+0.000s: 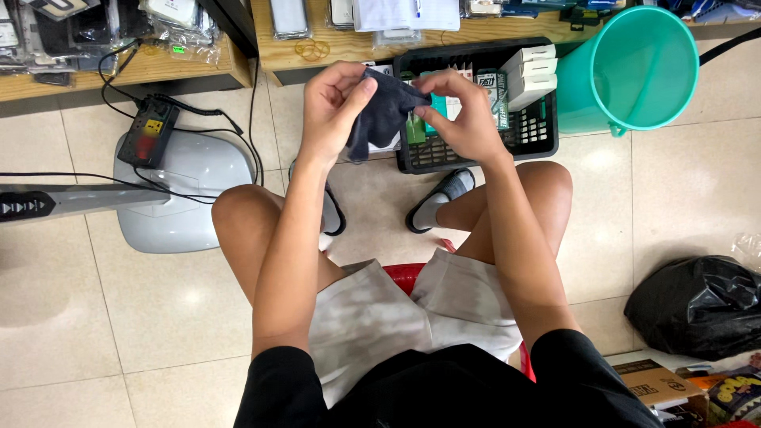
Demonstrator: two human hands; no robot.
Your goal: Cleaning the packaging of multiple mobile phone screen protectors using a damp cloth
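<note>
Head view: dark cloth (pixel 384 115) pinched between left hand (pixel 333 107) and right hand (pixel 464 119) fingers, seemingly bunched.

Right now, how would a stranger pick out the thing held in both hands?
Find the black crate on the floor ahead of the seated person's knees. Just above it, the left hand and right hand pinch a dark cloth: soft, crumpled and navy-grey, unlike the rigid boxes behind.

Just beyond the right hand (pixel 468 119), white rectangular boxes (pixel 529 73) stood stacked in a black crate (pixel 547 135), with green-and-white packets (pixel 485 89) beside them. Clear plastic packages (pixel 178 20) lay on a wooden shelf (pixel 119 71) far left of the left hand (pixel 333 107). A brown carton (pixel 658 384) sat well behind the right hand.
</note>
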